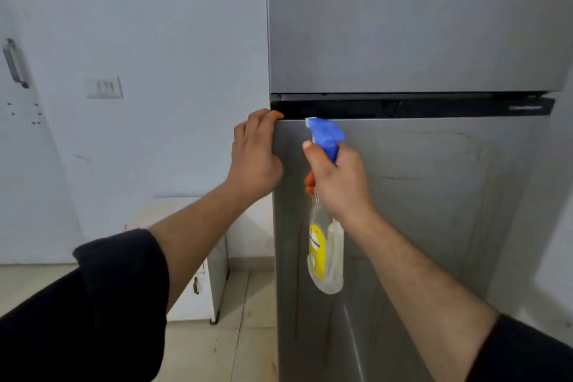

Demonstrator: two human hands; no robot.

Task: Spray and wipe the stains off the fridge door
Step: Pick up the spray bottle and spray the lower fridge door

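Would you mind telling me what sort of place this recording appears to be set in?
Probably a home kitchen or utility corner: a tall two-door steel fridge, a small white cabinet beside it on a tiled floor, and a wall switch plate.

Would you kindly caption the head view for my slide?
Right hand holds a spray bottle before the stained fridge door; left hand grips its corner.

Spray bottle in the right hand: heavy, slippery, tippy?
Probably light: the spray bottle has a clear plastic body, fill level hard to read. The right hand wraps the narrow neck under the blue trigger head, so slipping seems unlikely. Set down, it may be top-heavy and tippy.
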